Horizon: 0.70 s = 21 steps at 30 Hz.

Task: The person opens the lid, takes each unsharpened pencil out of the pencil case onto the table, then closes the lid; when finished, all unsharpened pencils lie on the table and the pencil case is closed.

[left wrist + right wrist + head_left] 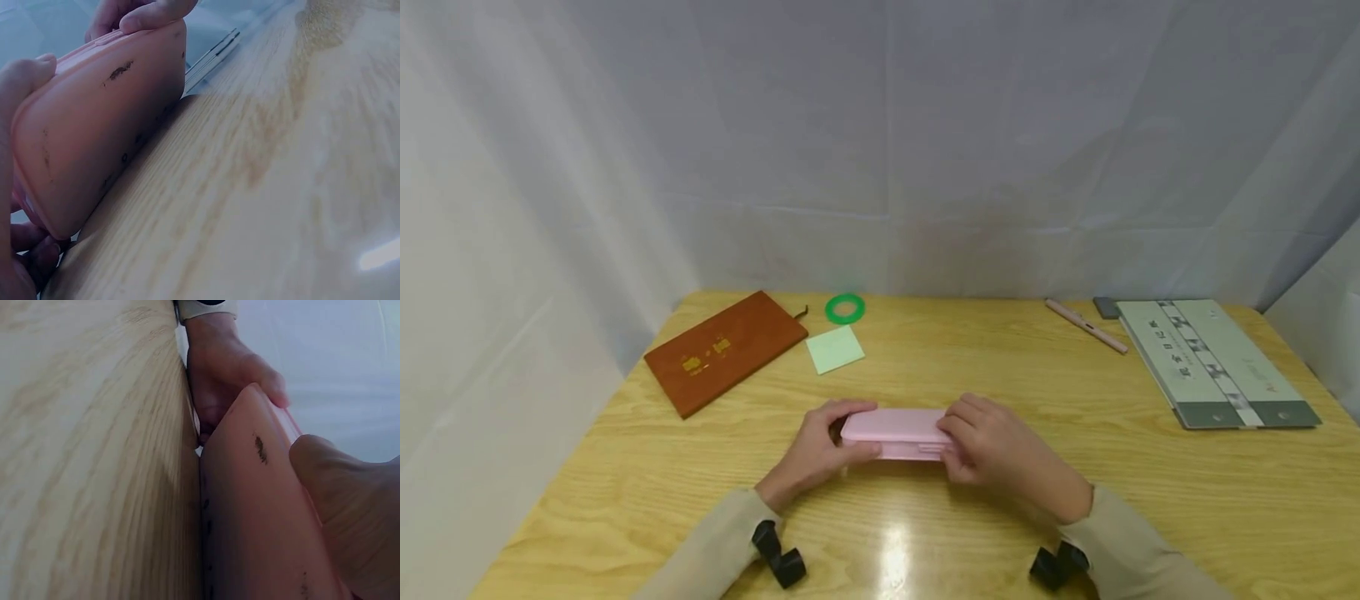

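Two hands [822, 443] [996, 442] pinching a pink case [897, 425] between them, left at one end, right at the other

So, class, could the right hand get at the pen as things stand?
Probably not immediately: the right hand grips the pink case. Once freed, though, it likely could: only bare table shows between hand and pen.

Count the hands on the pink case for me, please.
2: the left hand grips the pink case at its left end, and the right hand grips its right end. No others show.
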### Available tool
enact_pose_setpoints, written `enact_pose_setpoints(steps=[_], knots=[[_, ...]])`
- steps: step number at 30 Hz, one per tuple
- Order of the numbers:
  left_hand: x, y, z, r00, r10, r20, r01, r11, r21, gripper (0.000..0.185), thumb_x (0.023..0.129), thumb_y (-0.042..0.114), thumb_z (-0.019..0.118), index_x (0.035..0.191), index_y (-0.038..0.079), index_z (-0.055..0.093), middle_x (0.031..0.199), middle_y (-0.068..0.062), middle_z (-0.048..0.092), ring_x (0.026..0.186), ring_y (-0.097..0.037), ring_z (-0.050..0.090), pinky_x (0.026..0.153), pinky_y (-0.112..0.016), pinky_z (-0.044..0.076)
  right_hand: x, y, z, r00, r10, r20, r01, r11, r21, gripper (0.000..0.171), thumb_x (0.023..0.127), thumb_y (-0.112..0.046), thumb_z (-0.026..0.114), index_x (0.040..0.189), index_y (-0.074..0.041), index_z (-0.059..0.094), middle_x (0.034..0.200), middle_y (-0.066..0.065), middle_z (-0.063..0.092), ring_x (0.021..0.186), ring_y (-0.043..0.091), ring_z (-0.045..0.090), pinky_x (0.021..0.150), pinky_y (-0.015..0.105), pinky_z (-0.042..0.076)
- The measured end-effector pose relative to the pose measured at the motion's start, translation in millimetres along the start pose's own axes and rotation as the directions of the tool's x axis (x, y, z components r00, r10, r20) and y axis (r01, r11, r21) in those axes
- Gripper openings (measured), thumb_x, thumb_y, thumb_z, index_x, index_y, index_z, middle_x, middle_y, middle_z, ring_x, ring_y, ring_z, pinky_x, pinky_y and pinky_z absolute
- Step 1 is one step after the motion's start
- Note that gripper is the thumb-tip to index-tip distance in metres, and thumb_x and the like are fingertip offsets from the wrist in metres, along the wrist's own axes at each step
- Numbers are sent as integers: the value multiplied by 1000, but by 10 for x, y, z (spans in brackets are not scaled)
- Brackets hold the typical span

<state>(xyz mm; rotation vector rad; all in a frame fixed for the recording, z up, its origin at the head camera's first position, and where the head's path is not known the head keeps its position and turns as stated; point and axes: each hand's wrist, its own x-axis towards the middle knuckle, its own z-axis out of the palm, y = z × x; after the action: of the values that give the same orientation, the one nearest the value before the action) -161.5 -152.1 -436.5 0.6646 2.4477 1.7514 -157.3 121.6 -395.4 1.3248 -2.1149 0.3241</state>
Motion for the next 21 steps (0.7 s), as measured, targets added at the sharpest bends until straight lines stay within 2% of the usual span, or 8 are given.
enact_pose_setpoints(steps=[6, 10, 14, 17, 21], knots=[[4, -5, -5, 1000, -5, -14, 4, 999, -38, 55, 74, 17, 83, 122, 0, 64, 114, -20, 61, 96, -16, 57, 80, -23, 50, 9, 2, 16, 998, -66, -15, 65, 996, -62, 24, 84, -18, 50, 84, 0, 64, 79, 7, 60, 72, 18, 57, 65, 30, 52], [8, 14, 3, 1000, 0, -17, -2, 998, -60, 55, 71, 14, 85, 120, 0, 65, 114, -20, 61, 96, -14, 58, 80, -23, 50, 11, -27, -15, 999, -43, 30, 46, 996, -81, 18, 81, -17, 56, 84, 0, 63, 81, 6, 61, 74, 18, 57, 65, 29, 51], [5, 20, 11, 1000, 4, -2, -4, 998, -59, 61, 68, 13, 87, 123, 0, 63, 116, -18, 60, 97, -15, 58, 82, -24, 50, 7, -32, -40, 998, 1, 65, 2, 999, -53, 19, 79, -18, 64, 88, 0, 63, 85, 7, 62, 78, 19, 57, 68, 31, 52], [-2, 15, 2, 1000, 20, 18, -19, 999, -42, 69, 67, 13, 88, 128, 0, 58, 120, -16, 59, 100, -15, 58, 84, -24, 50, -5, -9, -44, 998, 13, 54, -13, 1000, -8, 23, 88, -23, 61, 91, -1, 64, 87, 6, 62, 80, 19, 58, 70, 32, 53], [-13, 0, -29, 998, 45, 50, -43, 999, -29, 84, 65, 11, 89, 137, 1, 48, 128, -12, 57, 104, -14, 58, 89, -23, 48, -16, 45, -34, 1000, -2, -18, 2, 1000, 28, 39, 101, -33, 44, 92, -3, 67, 87, 5, 65, 79, 18, 60, 69, 33, 53]])
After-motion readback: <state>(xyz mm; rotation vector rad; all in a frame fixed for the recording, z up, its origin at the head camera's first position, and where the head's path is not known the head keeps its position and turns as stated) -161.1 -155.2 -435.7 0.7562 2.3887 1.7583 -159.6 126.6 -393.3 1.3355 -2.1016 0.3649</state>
